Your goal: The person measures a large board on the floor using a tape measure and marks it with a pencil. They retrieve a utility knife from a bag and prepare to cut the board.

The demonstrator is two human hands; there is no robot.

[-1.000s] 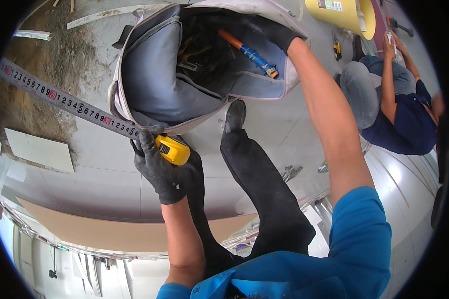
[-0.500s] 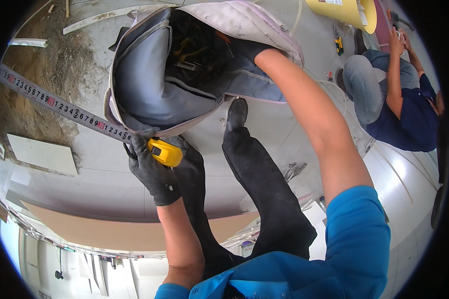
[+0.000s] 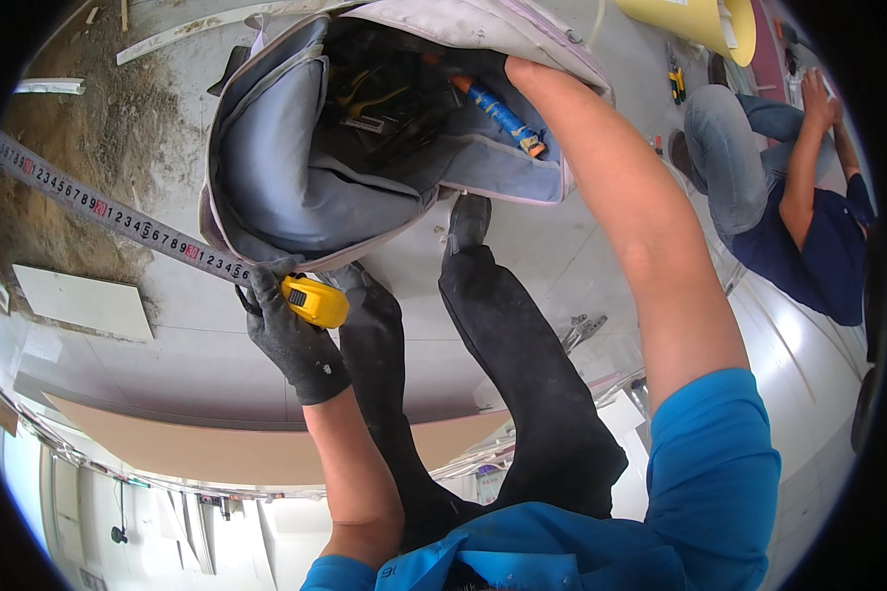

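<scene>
My left hand (image 3: 291, 340), in a dark grey work glove, is closed round a yellow tape measure (image 3: 315, 300). Its blade (image 3: 118, 217) is drawn out toward the upper left, with the thumb side of the glove against it. Right beside this hand is the rim of a big open tool bag (image 3: 266, 177), pale outside and blue-grey inside. My right forearm (image 3: 621, 187) reaches over the far right edge into the bag; the dark gloved hand is lost in the shadow and its fingers are hidden. Near it lies a blue-wrapped stick-like tool (image 3: 503, 116) with orange ends. Dark tools (image 3: 370, 108) fill the bag's bottom.
A person (image 3: 788, 197) in dark blue crouches at the right. Yellow-handled pliers (image 3: 676, 84) and a yellow roll (image 3: 700, 22) lie near them. At the left are a white panel (image 3: 84, 300), dirt-covered floor (image 3: 89, 148) and a white strip (image 3: 217, 22). My legs stand below the bag.
My right hand has shifted up and deeper into the bag's shadow, and the blue-wrapped tool now shows. My left hand and tape measure have moved slightly left.
</scene>
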